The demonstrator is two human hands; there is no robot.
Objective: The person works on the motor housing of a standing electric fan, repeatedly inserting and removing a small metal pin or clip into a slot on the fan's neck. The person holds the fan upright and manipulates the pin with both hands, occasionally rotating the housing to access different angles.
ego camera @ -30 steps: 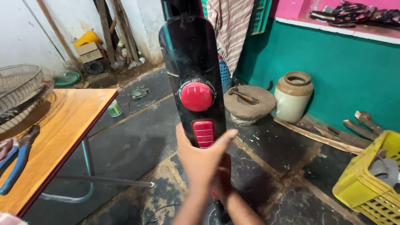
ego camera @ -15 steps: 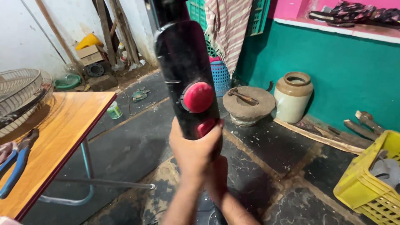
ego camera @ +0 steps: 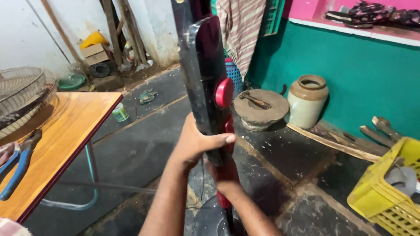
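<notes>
A black fan control housing (ego camera: 202, 74) with a red round knob (ego camera: 224, 92) and red buttons stands upright on a red pole (ego camera: 226, 175) in the middle of the head view, turned edge-on. My left hand (ego camera: 197, 142) wraps around the lower part of the housing, thumb across its front. My right hand (ego camera: 227, 183) grips the red pole just below, partly hidden behind the left hand. The fan's dark round base (ego camera: 205, 220) shows at the bottom edge.
A wooden table (ego camera: 65, 131) stands at left with blue-handled pliers (ego camera: 19, 164) and a wire fan guard (ego camera: 19, 89). A stone grinder (ego camera: 261, 109) and clay jar (ego camera: 308, 100) sit by the teal wall. A yellow crate (ego camera: 387, 192) is at right.
The control housing has turned from facing me to edge-on, its knob now pointing right. My left hand has closed further around its lower part.
</notes>
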